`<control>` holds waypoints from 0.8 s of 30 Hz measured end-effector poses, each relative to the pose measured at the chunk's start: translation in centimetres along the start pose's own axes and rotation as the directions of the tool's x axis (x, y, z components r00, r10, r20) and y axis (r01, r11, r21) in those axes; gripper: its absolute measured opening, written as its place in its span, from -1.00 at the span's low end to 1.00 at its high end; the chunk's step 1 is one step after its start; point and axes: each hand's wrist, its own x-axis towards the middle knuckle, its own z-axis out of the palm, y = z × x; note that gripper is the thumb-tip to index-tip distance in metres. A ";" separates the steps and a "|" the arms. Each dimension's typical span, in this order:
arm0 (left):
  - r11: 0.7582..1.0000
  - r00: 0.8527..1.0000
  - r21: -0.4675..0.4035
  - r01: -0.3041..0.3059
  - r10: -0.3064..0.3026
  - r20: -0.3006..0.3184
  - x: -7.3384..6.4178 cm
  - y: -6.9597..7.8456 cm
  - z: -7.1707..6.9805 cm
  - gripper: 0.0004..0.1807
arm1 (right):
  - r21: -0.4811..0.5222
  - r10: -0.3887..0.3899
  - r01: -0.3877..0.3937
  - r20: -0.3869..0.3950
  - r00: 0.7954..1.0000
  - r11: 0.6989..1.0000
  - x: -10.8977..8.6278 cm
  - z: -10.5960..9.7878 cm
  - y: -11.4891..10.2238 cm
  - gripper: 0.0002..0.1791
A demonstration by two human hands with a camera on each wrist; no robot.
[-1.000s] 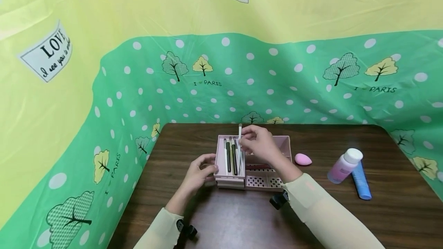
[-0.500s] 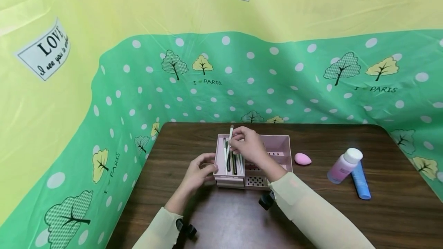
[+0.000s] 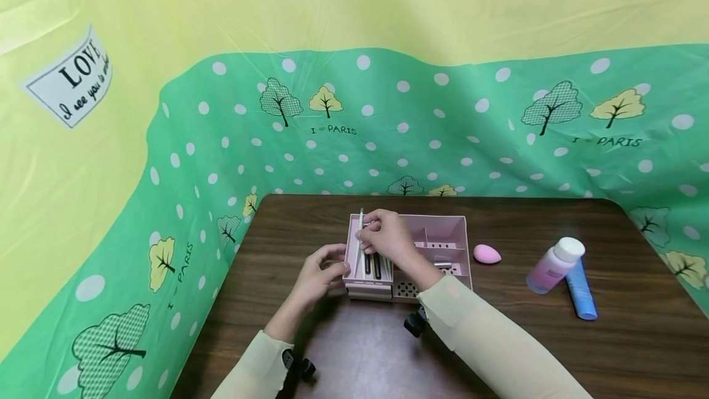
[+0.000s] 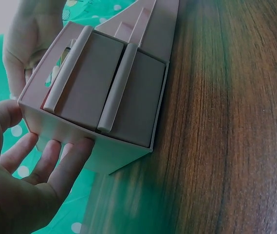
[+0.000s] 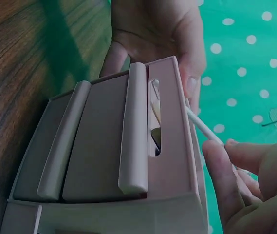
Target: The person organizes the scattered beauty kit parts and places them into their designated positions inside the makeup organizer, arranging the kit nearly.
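Green and yellow printed fabric [image 3: 471,122] is hanging behind the wooden desk [image 3: 310,220]. At the centre of the frame, we are pinching a slim white stick [image 5: 204,125] in our right hand [image 3: 389,237], over the left section of the pink organizer [image 3: 370,292]. Our left hand [image 3: 317,274] is resting, fingers loosely spread, against the organizer's left side. Farther right, a pink sponge [image 3: 487,254], bottle [image 3: 556,265] and blue tube [image 3: 581,291] are showing.

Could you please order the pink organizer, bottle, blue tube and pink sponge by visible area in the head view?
1. Pink organizer
2. Bottle
3. Blue tube, partly hidden behind the bottle
4. Pink sponge
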 end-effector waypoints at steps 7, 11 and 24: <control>1.000 1.000 0.001 -0.007 0.007 0.007 0.0 0.1 0.1 -0.48 | -0.094 -0.031 0.028 -0.028 0.999 0.995 0.7 0.9 0.3 -0.69; 1.000 1.000 -0.008 -0.005 0.005 0.007 0.1 0.2 0.1 -0.49 | -0.126 -0.045 0.040 -0.034 0.998 0.991 0.7 1.2 0.5 -0.73; 1.000 1.000 -0.007 0.001 -0.001 -0.004 -0.1 0.0 0.1 -0.49 | -0.113 -0.048 0.043 -0.040 0.998 0.993 0.5 0.5 1.3 -0.69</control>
